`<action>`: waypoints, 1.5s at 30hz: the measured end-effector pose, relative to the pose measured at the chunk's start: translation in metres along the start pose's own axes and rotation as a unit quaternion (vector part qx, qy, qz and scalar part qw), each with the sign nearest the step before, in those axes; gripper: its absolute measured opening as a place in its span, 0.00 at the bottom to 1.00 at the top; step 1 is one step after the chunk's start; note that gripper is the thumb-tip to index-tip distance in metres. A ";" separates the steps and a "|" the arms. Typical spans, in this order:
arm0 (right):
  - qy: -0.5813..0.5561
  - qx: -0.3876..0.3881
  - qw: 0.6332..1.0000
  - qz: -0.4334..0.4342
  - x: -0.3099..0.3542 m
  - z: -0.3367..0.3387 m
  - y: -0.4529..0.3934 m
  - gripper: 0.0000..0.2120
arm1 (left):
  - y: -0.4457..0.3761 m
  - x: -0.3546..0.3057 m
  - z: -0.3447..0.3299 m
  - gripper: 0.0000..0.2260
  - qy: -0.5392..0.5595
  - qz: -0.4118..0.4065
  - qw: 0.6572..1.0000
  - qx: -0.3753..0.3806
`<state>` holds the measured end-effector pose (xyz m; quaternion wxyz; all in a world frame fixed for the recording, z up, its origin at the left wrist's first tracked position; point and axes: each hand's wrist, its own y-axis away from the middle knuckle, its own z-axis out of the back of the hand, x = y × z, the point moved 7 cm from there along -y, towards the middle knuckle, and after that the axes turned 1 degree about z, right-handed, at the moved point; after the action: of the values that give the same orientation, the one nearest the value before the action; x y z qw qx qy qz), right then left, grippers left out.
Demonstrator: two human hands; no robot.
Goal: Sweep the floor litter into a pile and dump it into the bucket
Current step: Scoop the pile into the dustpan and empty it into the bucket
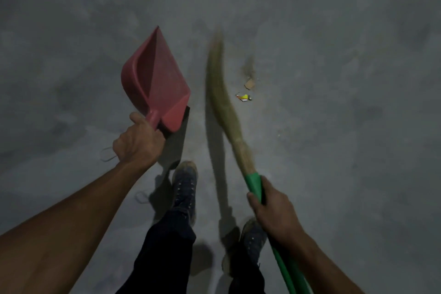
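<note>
My left hand [137, 144] grips the short handle of a red plastic dustpan [155, 81], held above the floor with its mouth pointing away from me. My right hand [274, 215] grips the green handle of a grass broom [223, 100]; the bristles are blurred and reach forward over the floor. Just right of the bristles lies litter: a yellow wrapper [244, 97] and a small brown cardboard scrap [249, 84], with a smear of dust beyond them. No bucket is in view.
Bare grey concrete floor [334, 54] spreads all around in dim light. My two dark shoes [185, 183] stand on it below the tools, with dark trousers above. Thin wire-like loops [108, 157] lie on the floor left of my left wrist.
</note>
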<state>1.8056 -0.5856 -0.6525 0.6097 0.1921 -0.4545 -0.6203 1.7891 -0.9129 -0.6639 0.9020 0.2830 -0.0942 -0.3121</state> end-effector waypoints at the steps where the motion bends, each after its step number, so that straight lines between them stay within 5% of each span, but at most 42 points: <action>1: 0.068 0.021 0.997 0.008 -0.004 -0.010 0.004 0.27 | 0.004 -0.002 0.000 0.19 -0.007 -0.002 1.000 -0.002; 6: 0.215 0.073 0.974 -0.009 -0.045 -0.030 0.000 0.30 | 0.015 -0.013 -0.009 0.19 -0.033 -0.026 0.999 -0.007; 15: 0.232 -0.049 0.969 -0.070 -0.088 0.058 -0.080 0.21 | 0.022 -0.014 -0.037 0.20 -0.046 -0.023 0.998 0.030; 25: 0.140 -0.039 0.989 0.013 -0.006 0.009 -0.028 0.30 | 0.021 0.000 -0.036 0.22 0.000 0.015 0.996 0.090; 35: -0.073 -0.054 0.991 -0.098 -0.013 0.025 -0.109 0.13 | 0.011 0.024 -0.049 0.21 0.017 0.056 0.991 0.121; 40: -0.047 -0.077 0.996 -0.015 0.031 0.025 -0.082 0.17 | 0.012 0.057 -0.034 0.21 0.024 0.115 0.988 0.102; 45: 0.114 0.002 0.989 0.099 0.111 -0.029 -0.063 0.30 | 0.011 0.099 -0.022 0.24 0.027 0.178 0.978 0.103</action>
<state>1.7716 -0.7082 -0.6825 0.7155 0.2164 -0.4001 -0.5303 1.8798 -0.9570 -0.6766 0.9115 0.3610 -0.1504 -0.1275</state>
